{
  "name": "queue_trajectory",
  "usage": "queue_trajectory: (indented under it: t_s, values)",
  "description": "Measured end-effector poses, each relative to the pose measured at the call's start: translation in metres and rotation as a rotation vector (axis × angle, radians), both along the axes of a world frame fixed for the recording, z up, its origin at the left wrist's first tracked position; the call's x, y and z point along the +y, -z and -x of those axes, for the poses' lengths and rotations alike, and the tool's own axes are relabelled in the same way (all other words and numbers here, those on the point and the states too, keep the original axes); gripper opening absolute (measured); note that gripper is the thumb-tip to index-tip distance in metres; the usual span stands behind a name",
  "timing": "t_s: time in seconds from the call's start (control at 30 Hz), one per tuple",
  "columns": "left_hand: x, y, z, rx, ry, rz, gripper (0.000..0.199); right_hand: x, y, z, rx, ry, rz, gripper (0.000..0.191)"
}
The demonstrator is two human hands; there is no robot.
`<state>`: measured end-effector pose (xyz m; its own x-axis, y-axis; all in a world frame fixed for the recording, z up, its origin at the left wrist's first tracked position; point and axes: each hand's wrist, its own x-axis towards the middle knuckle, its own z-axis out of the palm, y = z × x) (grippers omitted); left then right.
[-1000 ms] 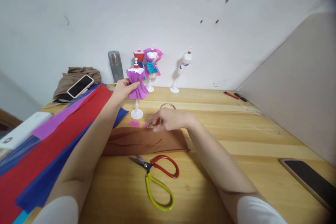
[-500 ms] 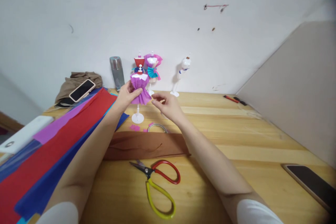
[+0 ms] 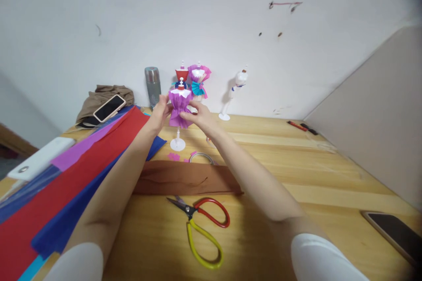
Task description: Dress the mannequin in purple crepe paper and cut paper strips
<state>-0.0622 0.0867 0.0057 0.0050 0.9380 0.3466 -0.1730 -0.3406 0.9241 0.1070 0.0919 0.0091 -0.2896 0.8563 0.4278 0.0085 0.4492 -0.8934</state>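
A small white dress-form stand (image 3: 178,144) stands upright on the table, wearing a gathered purple paper dress (image 3: 180,109) with a red band at its neck. My left hand (image 3: 160,112) is at the dress's left side, its fingertips partly hidden behind the paper. From the right, my right hand (image 3: 199,117) pinches the dress at its waist between thumb and fingers. Just behind are a form in a red top (image 3: 181,74) and another with a purple and teal paper outfit (image 3: 198,85).
Scissors (image 3: 189,211) lie in front of a brown cloth strip (image 3: 191,179). Coloured sheets (image 3: 82,158), a phone (image 3: 110,108) and a flask (image 3: 153,87) are at left. Another form (image 3: 224,116) stands back right; a second phone (image 3: 392,232) lies front right.
My right hand has moved left onto the dress and closed on its waist. My left hand has shifted from the dress's front to its side. The view has shifted slightly.
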Motion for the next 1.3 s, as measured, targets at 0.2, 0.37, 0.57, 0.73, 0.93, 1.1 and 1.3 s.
queue_trajectory:
  t_s: [0.2,0.37,0.57,0.73,0.93,1.1,1.3]
  values:
    - [0.005,-0.001,0.011,-0.069,-0.022,0.083,0.073,0.004,-0.003,0.009,0.064,0.021,0.023,0.027]
    - [0.006,0.003,0.016,0.101,-0.157,0.227,0.042,0.002,0.001,-0.023,0.223,0.01,0.084,0.034]
    - [-0.021,-0.013,-0.002,0.321,0.172,0.247,0.025,-0.013,-0.013,-0.073,0.334,0.046,-0.048,0.05]
    - [-0.047,-0.021,-0.03,0.103,0.386,0.362,0.035,-0.021,-0.017,-0.086,0.29,0.095,-0.081,0.06]
    - [-0.057,-0.023,-0.043,-0.072,0.569,0.477,0.057,-0.022,-0.009,-0.084,0.38,-0.042,-0.005,0.068]
    - [-0.063,-0.032,-0.049,-0.147,0.518,0.514,0.05,-0.024,-0.012,-0.083,0.386,-0.012,0.034,0.063]
    - [-0.066,-0.036,-0.052,-0.195,0.361,0.582,0.04,-0.027,-0.015,-0.083,0.465,-0.091,0.031,0.083]
